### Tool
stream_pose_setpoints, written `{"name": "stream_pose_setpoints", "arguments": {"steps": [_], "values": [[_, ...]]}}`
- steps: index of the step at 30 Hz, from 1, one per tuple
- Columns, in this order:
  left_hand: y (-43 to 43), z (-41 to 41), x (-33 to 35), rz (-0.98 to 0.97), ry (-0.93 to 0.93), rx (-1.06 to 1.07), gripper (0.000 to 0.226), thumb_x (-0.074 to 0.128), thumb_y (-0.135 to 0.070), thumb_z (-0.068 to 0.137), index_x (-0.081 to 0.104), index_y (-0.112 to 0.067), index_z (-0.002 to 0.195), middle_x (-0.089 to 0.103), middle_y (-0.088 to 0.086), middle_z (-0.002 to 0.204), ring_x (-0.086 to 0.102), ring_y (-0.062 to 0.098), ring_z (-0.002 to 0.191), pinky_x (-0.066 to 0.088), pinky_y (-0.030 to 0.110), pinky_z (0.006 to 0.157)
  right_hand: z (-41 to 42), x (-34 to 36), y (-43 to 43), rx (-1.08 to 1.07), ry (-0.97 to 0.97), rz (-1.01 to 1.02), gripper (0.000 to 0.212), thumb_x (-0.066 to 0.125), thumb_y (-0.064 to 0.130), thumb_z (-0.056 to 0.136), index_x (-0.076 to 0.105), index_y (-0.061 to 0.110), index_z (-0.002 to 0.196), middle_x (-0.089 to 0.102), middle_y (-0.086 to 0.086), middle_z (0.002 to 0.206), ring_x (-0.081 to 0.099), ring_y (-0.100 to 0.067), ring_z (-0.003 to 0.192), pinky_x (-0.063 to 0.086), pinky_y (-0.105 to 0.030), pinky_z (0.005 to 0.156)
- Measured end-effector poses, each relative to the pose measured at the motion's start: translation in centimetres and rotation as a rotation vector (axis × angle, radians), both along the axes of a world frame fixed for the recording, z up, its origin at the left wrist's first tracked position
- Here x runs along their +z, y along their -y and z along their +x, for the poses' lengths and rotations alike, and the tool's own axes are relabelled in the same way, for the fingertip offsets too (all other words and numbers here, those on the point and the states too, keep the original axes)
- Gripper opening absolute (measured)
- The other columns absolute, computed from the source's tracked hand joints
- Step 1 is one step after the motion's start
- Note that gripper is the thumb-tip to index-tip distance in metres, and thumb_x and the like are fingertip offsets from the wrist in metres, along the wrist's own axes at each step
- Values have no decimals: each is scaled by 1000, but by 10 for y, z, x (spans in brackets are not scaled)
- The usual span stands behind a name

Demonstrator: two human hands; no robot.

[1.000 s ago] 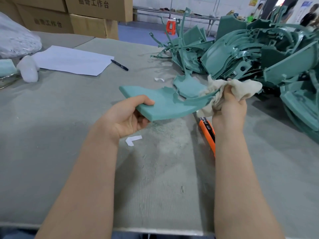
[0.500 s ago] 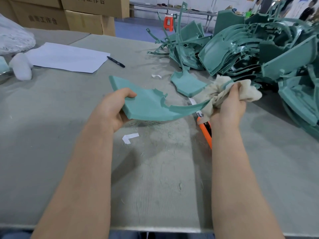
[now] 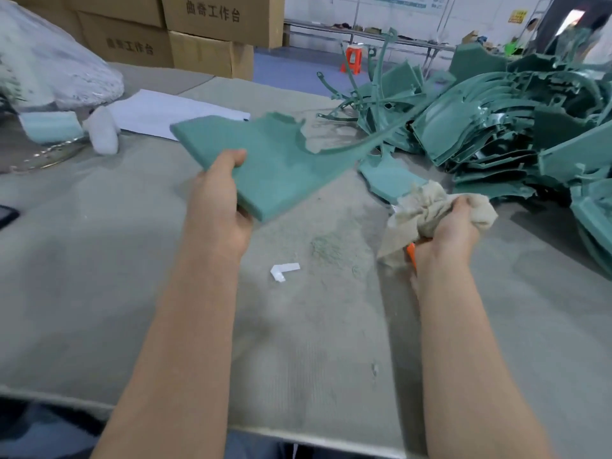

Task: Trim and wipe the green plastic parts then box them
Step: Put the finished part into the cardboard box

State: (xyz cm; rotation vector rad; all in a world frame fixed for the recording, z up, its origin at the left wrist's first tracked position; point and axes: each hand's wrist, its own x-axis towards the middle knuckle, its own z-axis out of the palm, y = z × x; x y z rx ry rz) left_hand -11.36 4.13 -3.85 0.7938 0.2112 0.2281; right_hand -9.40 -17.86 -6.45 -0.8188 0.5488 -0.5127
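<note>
The left hand (image 3: 218, 207) holds one green plastic part (image 3: 265, 154) above the counter (image 3: 132, 260) in the middle of the frame. The thumb is pressed on its top face and the fingers are curled beneath its near edge, so the hand is clamped on one corner only. The part's thin curved arm (image 3: 364, 144) reaches toward the upper right and ends near the pile of green parts (image 3: 496, 127).

At centre right, the right hand (image 3: 447, 226) has its fingers closed tight around a bunched beige rag (image 3: 420, 207), which is clear of the part. Just under that hand shows a sliver of an orange utility knife (image 3: 411, 255). Whether its blade is out cannot be told.

The wiping looks close to done or paused, and no open box for the finished parts can be picked out.

Several things could go wrong from here:
- The one-corner grip leaves a long lever. A quick swing could twist the part loose or knock the slender arm against the pile and snap it.
- The rag hides most of the knife, so pressing the right hand down blindly risks a cut.
- Green shavings (image 3: 326, 248) lie on the counter below, beside a white scrap (image 3: 284, 270). Laying the wiped part there would dirty it again.
</note>
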Motion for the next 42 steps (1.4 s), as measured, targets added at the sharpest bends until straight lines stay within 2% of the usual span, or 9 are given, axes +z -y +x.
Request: {"name": "stream_pose_setpoints", "arguments": {"steps": [3,9,13,21,25,30,33,37,42], "values": [[-34,-25,13,-168,160,197,15,50,-9,95,64,-15,99,75,1,91,72,17,89,59,36,79,-9,11,-61,324,-11,-354,12,63,27,91,64,19,99,72,-2,97,70,-18,91,57,-37,85],[-118,-113,14,-161,163,728,18,53,-24,98,59,-17,113,75,-3,92,72,12,80,57,26,62,-89,38,-265,1150,302,-818,34,65,53,82,71,22,95,73,11,81,68,-3,75,52,-20,67],[-192,-199,7,-39,71,1150,18,54,-30,97,58,-24,113,70,-4,106,70,12,92,57,30,76,-160,36,-368,1422,481,-809,13,71,26,86,63,26,76,63,23,61,58,11,61,42,-5,56],[-286,-362,-59,-148,-109,1673,16,54,-26,97,54,-22,113,64,3,123,65,17,104,54,34,87,-312,-10,-506,1874,657,-908,5,67,18,90,67,15,93,69,-4,90,64,-14,85,48,-32,80],[-298,-383,-102,-383,-389,1494,44,55,-30,95,48,-9,133,59,7,125,61,23,109,50,37,92,-338,-54,-536,1927,603,-1137,27,63,28,91,65,9,110,68,-11,105,62,-31,105,48,-42,93],[-302,-362,-122,-429,-351,1266,22,44,-13,95,58,-10,79,60,7,68,56,20,65,47,27,60,-318,-75,-532,1854,482,-1160,25,64,29,89,60,15,110,67,-3,102,63,-24,99,48,-31,82],[-298,-325,-108,-306,-313,1021,24,49,-27,95,64,-11,105,68,10,97,64,23,91,49,32,74,-282,-63,-517,1729,386,-967,22,66,26,89,56,20,108,65,5,93,63,-8,85,51,-23,73],[-271,-249,-60,-107,-226,632,18,58,-38,91,68,-24,98,72,-3,94,65,14,95,50,29,83,-212,-27,-474,1375,412,-997,25,61,17,90,54,7,112,65,-11,104,61,-23,95,51,-45,90],[-195,-142,-3,133,-114,367,25,68,-23,86,65,-13,109,72,0,100,67,10,91,53,24,78,-122,25,-366,1005,538,-1471,15,57,14,92,55,20,105,52,6,95,51,-12,88,36,-16,66]]}}
